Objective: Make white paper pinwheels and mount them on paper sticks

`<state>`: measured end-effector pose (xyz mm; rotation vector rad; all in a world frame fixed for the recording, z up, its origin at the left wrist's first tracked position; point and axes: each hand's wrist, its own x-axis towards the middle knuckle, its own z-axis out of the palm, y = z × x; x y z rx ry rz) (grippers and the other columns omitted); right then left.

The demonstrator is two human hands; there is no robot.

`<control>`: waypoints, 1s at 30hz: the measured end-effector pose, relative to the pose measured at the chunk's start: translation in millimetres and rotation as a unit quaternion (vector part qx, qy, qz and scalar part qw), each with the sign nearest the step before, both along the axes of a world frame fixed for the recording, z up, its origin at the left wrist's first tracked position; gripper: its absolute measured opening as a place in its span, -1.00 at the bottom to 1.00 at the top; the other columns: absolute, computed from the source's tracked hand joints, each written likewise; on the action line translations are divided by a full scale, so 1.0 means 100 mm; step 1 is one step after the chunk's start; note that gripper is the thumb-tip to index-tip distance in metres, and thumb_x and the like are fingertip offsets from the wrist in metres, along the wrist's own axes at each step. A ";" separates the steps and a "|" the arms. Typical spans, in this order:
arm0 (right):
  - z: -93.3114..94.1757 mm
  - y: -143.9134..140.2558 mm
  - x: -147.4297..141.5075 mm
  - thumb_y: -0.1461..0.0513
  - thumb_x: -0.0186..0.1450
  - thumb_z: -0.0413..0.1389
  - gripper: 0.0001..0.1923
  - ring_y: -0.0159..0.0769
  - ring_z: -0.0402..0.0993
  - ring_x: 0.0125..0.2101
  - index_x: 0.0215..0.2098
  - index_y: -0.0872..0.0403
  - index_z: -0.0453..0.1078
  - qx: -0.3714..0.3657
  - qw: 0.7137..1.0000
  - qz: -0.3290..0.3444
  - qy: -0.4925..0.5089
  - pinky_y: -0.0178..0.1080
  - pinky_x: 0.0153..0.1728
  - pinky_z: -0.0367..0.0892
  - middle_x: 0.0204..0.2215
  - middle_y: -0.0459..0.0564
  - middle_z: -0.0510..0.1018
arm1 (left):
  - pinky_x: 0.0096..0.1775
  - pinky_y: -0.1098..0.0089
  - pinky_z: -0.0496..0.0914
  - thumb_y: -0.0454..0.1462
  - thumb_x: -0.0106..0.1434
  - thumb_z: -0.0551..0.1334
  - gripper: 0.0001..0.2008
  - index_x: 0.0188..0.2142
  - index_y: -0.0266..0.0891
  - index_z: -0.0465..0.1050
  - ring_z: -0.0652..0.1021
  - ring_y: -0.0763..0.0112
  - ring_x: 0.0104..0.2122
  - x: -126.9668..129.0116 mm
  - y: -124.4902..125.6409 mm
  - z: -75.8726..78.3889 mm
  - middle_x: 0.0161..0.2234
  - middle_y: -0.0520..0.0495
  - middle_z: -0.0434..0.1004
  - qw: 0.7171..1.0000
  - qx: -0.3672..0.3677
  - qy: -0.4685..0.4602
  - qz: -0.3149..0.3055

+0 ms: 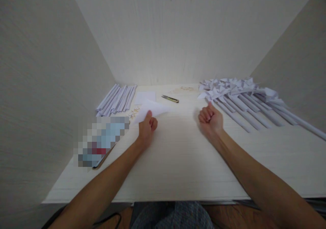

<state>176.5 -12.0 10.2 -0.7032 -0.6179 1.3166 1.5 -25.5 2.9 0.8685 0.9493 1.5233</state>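
At the bottom edge, the person's lap [171, 217] in dark cloth is visible below the pale worktop [175, 161]. On the left side of the worktop lies a flat object [108, 137], which is covered by coarse blocks and cannot be read. The left hand [148, 130] is above the worktop, left of its middle; the thumb is pressed on top, and its fingers pinch a white paper sheet [150, 107] by the near edge. The right hand [211, 120] is well apart from it, with fingers curled into the palm; it cannot be told whether something small is inside. Beyond this sheet, at the left, small scraps [134, 113] are scattered near a row of rolled paper tubes [118, 98]. A square paper [145, 97] lies beside the tubes, and to its right, small snips [170, 98] rest. At the right, many paper sticks [241, 117] lie side by side, their far ends with pointed folded heads [229, 86]. Behind everything stands a pale wall [165, 35].
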 end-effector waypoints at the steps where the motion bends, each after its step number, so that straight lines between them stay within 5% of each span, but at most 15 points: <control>1: 0.00 0.03 0.06 0.14 0.09 0.10 -0.48 -0.60 -0.20 -0.83 -0.82 0.08 -0.11 -0.001 1.000 -0.027 0.014 -0.39 -0.81 -0.25 -0.90 -0.27 -0.03 | -0.68 0.45 -0.18 -0.02 0.07 0.13 -0.48 -0.79 -0.22 -0.08 -0.04 0.68 -0.81 -0.02 0.02 0.01 -0.87 0.20 -0.16 1.000 0.003 -0.013 0.008; 3: -0.01 0.04 0.06 0.12 0.09 0.09 -0.49 -0.60 -0.20 -0.83 -0.81 0.08 -0.09 -0.003 1.000 -0.028 0.006 -0.39 -0.81 -0.25 -0.90 -0.28 -0.02 | -0.68 0.44 -0.19 -0.02 0.07 0.13 -0.48 -0.78 -0.22 -0.08 -0.04 0.68 -0.81 -0.01 0.05 0.01 -0.86 0.20 -0.16 1.000 0.002 -0.016 -0.018; 7: -0.08 -0.08 -0.27 0.00 0.01 0.13 -0.50 -0.59 -0.12 -0.82 -0.84 0.09 0.03 0.019 0.986 0.128 -0.108 -0.37 -0.78 -0.26 -0.90 -0.25 0.06 | -0.67 0.44 -0.19 0.01 0.06 0.11 -0.46 -0.80 -0.21 -0.10 -0.03 0.68 -0.81 0.13 0.00 -0.05 -0.87 0.19 -0.14 0.998 0.008 0.035 -0.055; 10: -0.12 -0.17 -0.47 -0.02 -0.03 0.15 -0.50 -0.59 -0.08 -0.82 -0.87 0.10 0.10 0.029 0.958 0.186 -0.217 -0.35 -0.75 -0.24 -0.91 -0.22 0.11 | -0.68 0.44 -0.14 0.06 0.05 0.09 -0.45 -0.81 -0.21 -0.08 0.01 0.67 -0.80 0.21 -0.06 -0.09 -0.87 0.17 -0.09 0.993 0.006 0.083 -0.089; 16: -0.11 -0.20 -0.48 0.02 -0.06 0.19 -0.47 -0.60 -0.09 -0.83 -0.90 0.08 0.01 0.013 0.980 0.146 -0.138 -0.34 -0.73 -0.24 -0.93 -0.26 0.02 | -0.69 0.44 -0.14 0.08 0.00 0.10 -0.46 -0.82 -0.20 -0.04 0.01 0.67 -0.81 0.25 -0.10 -0.06 -0.87 0.17 -0.09 0.984 0.021 0.107 -0.143; 25: -0.07 -0.07 -0.24 0.12 0.03 0.15 -0.50 -0.60 -0.15 -0.82 -0.85 0.10 -0.02 0.003 0.999 0.043 0.001 -0.37 -0.78 -0.23 -0.90 -0.26 0.01 | -0.68 0.47 -0.14 0.05 0.06 0.07 -0.49 -0.78 -0.21 -0.04 0.01 0.67 -0.81 0.10 0.00 -0.04 -0.86 0.18 -0.08 0.997 0.062 0.054 -0.008; 30: -0.07 -0.12 -0.34 0.06 0.02 0.16 -0.50 -0.58 -0.09 -0.81 -0.85 0.09 0.02 0.020 0.993 0.085 -0.080 -0.35 -0.75 -0.19 -0.90 -0.24 0.06 | -0.69 0.48 -0.06 0.09 0.00 0.09 -0.51 -0.77 -0.24 0.15 0.11 0.64 -0.79 0.18 -0.08 -0.02 -0.83 0.12 0.12 0.980 0.026 0.153 -0.123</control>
